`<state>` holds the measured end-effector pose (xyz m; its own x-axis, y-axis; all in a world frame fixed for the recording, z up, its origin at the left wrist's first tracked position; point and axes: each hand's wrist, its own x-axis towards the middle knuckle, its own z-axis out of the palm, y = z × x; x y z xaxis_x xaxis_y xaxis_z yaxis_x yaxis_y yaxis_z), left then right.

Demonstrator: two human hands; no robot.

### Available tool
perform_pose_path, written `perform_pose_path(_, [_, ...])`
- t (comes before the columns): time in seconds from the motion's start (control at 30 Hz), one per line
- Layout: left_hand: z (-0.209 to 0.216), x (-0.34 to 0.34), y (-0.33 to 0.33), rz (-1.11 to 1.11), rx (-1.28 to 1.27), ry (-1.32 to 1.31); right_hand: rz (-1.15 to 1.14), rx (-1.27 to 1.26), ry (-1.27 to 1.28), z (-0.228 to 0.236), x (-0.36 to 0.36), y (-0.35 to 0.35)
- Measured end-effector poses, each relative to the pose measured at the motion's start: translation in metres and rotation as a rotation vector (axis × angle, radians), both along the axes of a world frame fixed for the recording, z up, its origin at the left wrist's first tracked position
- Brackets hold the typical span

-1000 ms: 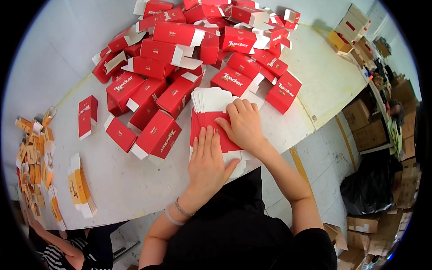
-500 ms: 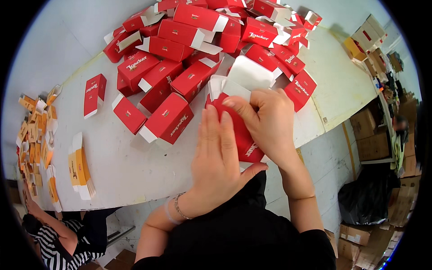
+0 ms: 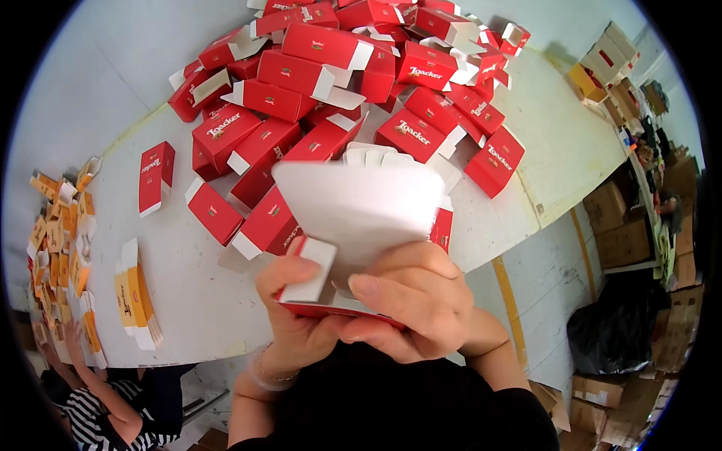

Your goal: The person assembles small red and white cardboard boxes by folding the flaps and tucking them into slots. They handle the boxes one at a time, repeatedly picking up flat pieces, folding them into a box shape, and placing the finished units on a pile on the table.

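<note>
One left hand [image 3: 289, 304] and one right hand [image 3: 425, 304] share one box [image 3: 365, 207]. One bench [image 3: 226, 301] carries at least twenty red boxes [image 3: 323, 141]. Right: one black bag [image 3: 613, 331]. Left: one co-worker [image 3: 98, 413], and orange boxes [image 3: 57, 244] too crowded to count.

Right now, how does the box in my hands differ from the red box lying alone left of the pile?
The held box is gripped by your left hand and right hand; the lone box lies on the table with no hand on it. The held box shows mostly white, its broad flap raised; the lone box shows mainly a red face. Both are red-and-white cartons.
</note>
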<state>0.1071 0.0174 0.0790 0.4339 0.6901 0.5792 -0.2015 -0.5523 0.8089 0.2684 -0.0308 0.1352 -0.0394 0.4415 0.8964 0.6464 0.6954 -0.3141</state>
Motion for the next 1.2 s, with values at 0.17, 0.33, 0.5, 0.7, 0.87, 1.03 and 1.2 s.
perform_pose_path(0.17, [-0.002, 0.015, 0.017, -0.102, 0.137, -0.025, -0.033, -0.144, 0.094, -0.012, 0.018, -0.016])
perform_pose_path(0.33, [0.014, 0.012, 0.025, -0.142, 0.311, 0.225, 0.172, -0.562, 0.904, 0.014, 0.041, -0.012])
perform_pose_path(0.5, [0.006, 0.014, 0.023, 0.036, 0.322, 0.318, 0.251, -0.854, 0.408, 0.009, 0.04, -0.018])
perform_pose_path(0.7, [0.003, 0.017, 0.014, -0.004, 0.12, 0.26, 0.148, -0.745, 0.231, -0.004, 0.034, -0.016])
perform_pose_path(0.87, [-0.01, 0.021, 0.012, 0.016, 0.054, 0.162, 0.182, -0.669, 0.04, -0.013, 0.029, -0.011])
perform_pose_path(1.03, [0.0, 0.017, 0.008, -0.05, -0.084, 0.254, 0.173, -0.752, -0.17, -0.012, 0.031, -0.02])
perform_pose_path(1.2, [0.001, 0.016, 0.007, -0.116, -0.168, 0.397, 0.086, -0.869, -0.321, -0.006, 0.035, -0.028])
